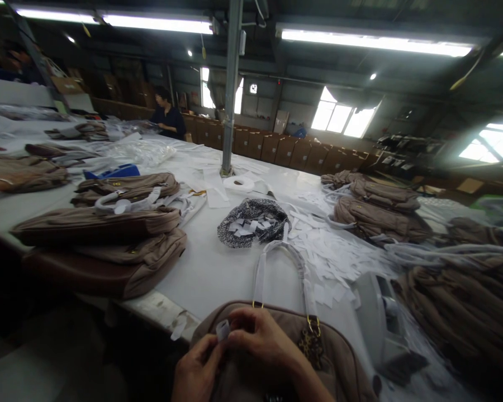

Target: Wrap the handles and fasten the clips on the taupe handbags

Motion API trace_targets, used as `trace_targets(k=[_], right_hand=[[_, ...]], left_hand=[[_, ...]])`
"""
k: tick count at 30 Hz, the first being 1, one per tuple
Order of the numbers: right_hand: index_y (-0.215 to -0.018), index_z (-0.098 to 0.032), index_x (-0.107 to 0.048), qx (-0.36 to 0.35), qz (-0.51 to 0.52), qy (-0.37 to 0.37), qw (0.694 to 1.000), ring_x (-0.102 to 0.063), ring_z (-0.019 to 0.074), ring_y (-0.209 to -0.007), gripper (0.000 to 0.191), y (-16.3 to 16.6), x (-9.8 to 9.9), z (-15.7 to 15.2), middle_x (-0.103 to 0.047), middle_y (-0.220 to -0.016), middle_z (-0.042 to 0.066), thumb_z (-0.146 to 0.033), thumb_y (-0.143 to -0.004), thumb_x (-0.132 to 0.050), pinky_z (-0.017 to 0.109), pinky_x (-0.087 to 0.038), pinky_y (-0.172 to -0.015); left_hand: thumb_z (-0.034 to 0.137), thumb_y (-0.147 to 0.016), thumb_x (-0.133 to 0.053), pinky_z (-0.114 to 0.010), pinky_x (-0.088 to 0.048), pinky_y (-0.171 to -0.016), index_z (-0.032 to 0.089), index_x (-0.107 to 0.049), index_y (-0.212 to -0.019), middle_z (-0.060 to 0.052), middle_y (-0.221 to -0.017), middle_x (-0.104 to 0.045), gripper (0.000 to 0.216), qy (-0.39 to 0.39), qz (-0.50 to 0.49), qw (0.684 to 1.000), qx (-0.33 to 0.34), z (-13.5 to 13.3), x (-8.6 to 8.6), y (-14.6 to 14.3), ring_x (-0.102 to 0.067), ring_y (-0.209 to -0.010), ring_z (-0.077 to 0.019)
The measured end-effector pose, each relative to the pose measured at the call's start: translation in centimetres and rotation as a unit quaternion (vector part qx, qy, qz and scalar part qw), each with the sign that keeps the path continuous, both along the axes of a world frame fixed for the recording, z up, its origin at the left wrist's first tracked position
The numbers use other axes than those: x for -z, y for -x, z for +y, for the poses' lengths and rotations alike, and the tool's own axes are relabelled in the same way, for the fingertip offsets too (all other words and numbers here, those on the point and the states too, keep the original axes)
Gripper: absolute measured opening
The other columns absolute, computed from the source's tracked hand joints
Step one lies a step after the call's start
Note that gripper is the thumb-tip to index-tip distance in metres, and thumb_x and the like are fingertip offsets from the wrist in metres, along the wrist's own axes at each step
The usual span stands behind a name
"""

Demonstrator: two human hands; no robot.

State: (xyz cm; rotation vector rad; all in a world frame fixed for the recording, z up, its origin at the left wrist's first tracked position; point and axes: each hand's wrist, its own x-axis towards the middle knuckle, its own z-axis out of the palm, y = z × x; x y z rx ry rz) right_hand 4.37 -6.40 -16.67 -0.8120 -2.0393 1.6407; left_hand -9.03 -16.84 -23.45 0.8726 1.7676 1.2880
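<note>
Apparently for steadiness, a white slip [223,330] is pinched by left hand [196,368] and right hand [263,338], fingertips nearly closed, at ten o'clock on the brown bag [289,322].

White table [193,273] under brown bags [92,222], paper slips [318,245]

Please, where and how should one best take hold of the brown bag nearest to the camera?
Probably by the top of the pale-wrapped handle, from above: it arches out past the upper edge of the bag, leaving an open loop, while the left hand and right hand sit lower, clear of that curve.
</note>
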Motion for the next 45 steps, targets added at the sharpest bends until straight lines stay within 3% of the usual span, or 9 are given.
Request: trace_targets(k=[7,14,19,25,32,38,45], right_hand=[[-0.078,-0.015,-0.07,0.005,-0.027,-0.015,1.0,-0.054,0.0113,-0.068,0.014,0.3,0.2,0.0,-0.064,-0.071,-0.003,-0.012,-0.072,-0.058,0.019,-0.038,-0.062],[-0.08,-0.015,-0.069,0.036,-0.048,-0.048,0.997,-0.055,0.0116,-0.067,0.014,0.3,0.6,-0.6,-0.066,-0.073,-0.001,-0.015,-0.074,-0.056,0.018,-0.039,-0.06],[-0.083,-0.016,-0.069,0.01,-0.024,-0.079,0.997,-0.052,0.0102,-0.065,0.02,0.3,0.4,-0.5,-0.063,-0.07,-0.003,-0.011,-0.071,-0.054,0.017,-0.036,-0.059],[-0.075,-0.014,-0.068,0.037,-0.017,-0.058,0.997,-0.049,0.0098,-0.061,0.017,0.1,0.2,-0.5,-0.06,-0.065,-0.003,-0.012,-0.073,-0.051,0.017,-0.035,-0.055],[-0.077,-0.015,-0.068,0.04,-0.014,-0.062,0.997,-0.051,0.0108,-0.065,0.016,0.0,0.0,-0.6,-0.062,-0.069,-0.002,-0.013,-0.072,-0.053,0.017,-0.037,-0.058],[-0.068,-0.014,-0.065,0.091,-0.052,-0.103,0.989,-0.044,0.0081,-0.055,0.013,0.7,0.8,-0.8,-0.053,-0.058,-0.005,-0.01,-0.067,-0.052,0.017,-0.03,-0.05],[-0.066,-0.013,-0.066,0.08,-0.054,-0.061,0.994,-0.041,0.0078,-0.054,0.015,0.8,1.1,-0.3,-0.05,-0.055,-0.005,-0.011,-0.064,-0.052,0.017,-0.03,-0.05]], left_hand=[[0.051,-0.075,-0.058,-0.018,-0.041,-0.05,0.02,-0.056,-0.062,0.006,-0.053,-0.051,0.033,-0.039,0.054,0.998,0.022,0.6,-0.8,-0.3,-0.051,-0.053,-0.0131],[0.055,-0.076,-0.056,-0.019,-0.043,-0.051,0.021,-0.059,-0.069,0.004,-0.055,-0.057,0.035,-0.041,0.044,0.998,0.008,0.2,-0.6,-0.5,-0.054,-0.054,-0.0143],[0.057,-0.076,-0.055,-0.02,-0.046,-0.056,0.021,-0.06,-0.07,0.003,-0.06,-0.063,0.036,-0.05,0.062,0.997,0.023,0.7,-0.5,-0.8,-0.06,-0.059,-0.0161],[0.055,-0.071,-0.063,-0.026,-0.054,-0.071,0.019,-0.063,-0.093,-0.004,-0.084,-0.072,0.042,-0.089,-0.043,0.995,0.005,0.8,-0.5,-0.9,-0.067,-0.079,-0.022],[0.049,-0.073,-0.064,-0.023,-0.052,-0.067,0.021,-0.064,-0.076,0.0,-0.072,-0.069,0.029,-0.078,-0.036,0.996,0.009,0.9,-0.5,-0.8,-0.066,-0.074,-0.0202],[0.048,-0.071,-0.066,-0.024,-0.053,-0.067,0.02,-0.063,-0.079,-0.001,-0.075,-0.071,0.03,-0.097,-0.074,0.992,-0.028,0.8,-0.4,-1.5,-0.067,-0.075,-0.0214],[0.049,-0.07,-0.067,-0.026,-0.055,-0.069,0.019,-0.065,-0.081,-0.003,-0.079,-0.073,0.032,-0.087,-0.044,0.995,-0.015,0.9,-0.2,-1.3,-0.068,-0.077,-0.023]])
